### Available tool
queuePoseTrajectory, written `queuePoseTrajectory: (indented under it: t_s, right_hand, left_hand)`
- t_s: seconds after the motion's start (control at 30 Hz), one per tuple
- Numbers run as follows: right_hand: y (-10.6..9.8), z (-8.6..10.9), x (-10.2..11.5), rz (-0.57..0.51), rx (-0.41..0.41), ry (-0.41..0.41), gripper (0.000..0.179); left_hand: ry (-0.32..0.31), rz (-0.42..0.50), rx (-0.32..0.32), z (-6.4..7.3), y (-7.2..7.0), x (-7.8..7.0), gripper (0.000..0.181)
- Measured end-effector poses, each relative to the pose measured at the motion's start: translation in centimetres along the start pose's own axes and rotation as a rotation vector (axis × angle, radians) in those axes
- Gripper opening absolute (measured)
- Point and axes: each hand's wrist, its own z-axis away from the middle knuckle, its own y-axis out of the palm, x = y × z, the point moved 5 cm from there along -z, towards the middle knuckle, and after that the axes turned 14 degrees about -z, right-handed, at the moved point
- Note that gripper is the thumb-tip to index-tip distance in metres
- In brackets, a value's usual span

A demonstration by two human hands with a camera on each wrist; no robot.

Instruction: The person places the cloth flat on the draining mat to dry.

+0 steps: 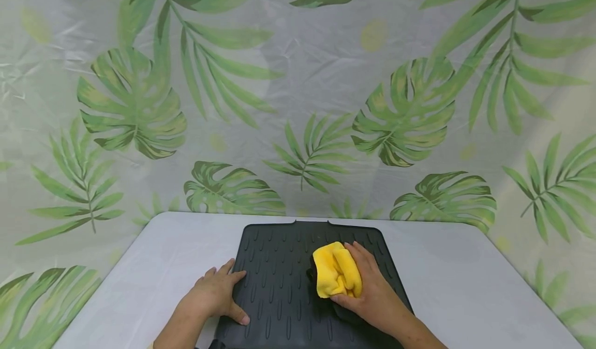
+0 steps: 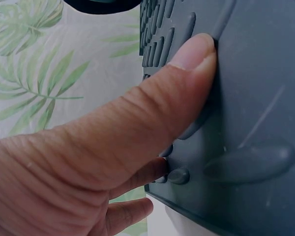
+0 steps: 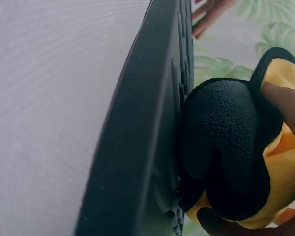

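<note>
A black mat [image 1: 279,282] with raised oblong bumps and a raised rim lies flat on the white table. My left hand [image 1: 211,294] rests on its left edge, fingers spread and thumb on the bumpy face; in the left wrist view the thumb [image 2: 172,88] lies against that surface. Bunched in my right hand [image 1: 372,292] is a folded plush cloth [image 1: 336,271], yellow on one side and dark on the other, over the right half of the mat. The right wrist view has the cloth's dark side [image 3: 221,132] right at the bumps, with thumb and fingers around the yellow folds.
White table [image 1: 186,235] surface shows on both sides of the mat and behind it. A leaf-printed curtain [image 1: 316,95] hangs beyond the table's back edge. A small dark object [image 1: 217,344] shows at the mat's near left corner.
</note>
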Motion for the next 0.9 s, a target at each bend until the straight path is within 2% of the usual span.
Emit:
queuePoseTrajectory:
  t_s: [0.13,0.43,0.63,0.73,0.9]
  right_hand:
    - [-0.1,0.0,0.1,0.003,0.004,0.000,0.108]
    - [-0.4,-0.1,0.3,-0.056,0.050,0.059,0.106]
    - [-1.5,-0.5,0.2,-0.056,0.035,0.099,0.098]
    - [-2.1,-0.6,0.2,-0.054,0.021,0.113,0.092]
    - [-3.0,-0.7,0.1,-0.046,0.009,0.121,0.083]
  left_hand:
    - [0.000,-0.007,-0.001,0.0,0.0,0.0,0.104]
    - [0.012,-0.006,-0.011,0.0,0.0,0.0,0.103]
    - [0.021,0.009,0.009,0.0,-0.3,-0.1,0.100]
    - [0.035,0.034,-0.012,0.2,-0.7,-0.3,0.095]
    - [0.098,0.110,-0.093,0.6,-1.6,-1.3,0.084]
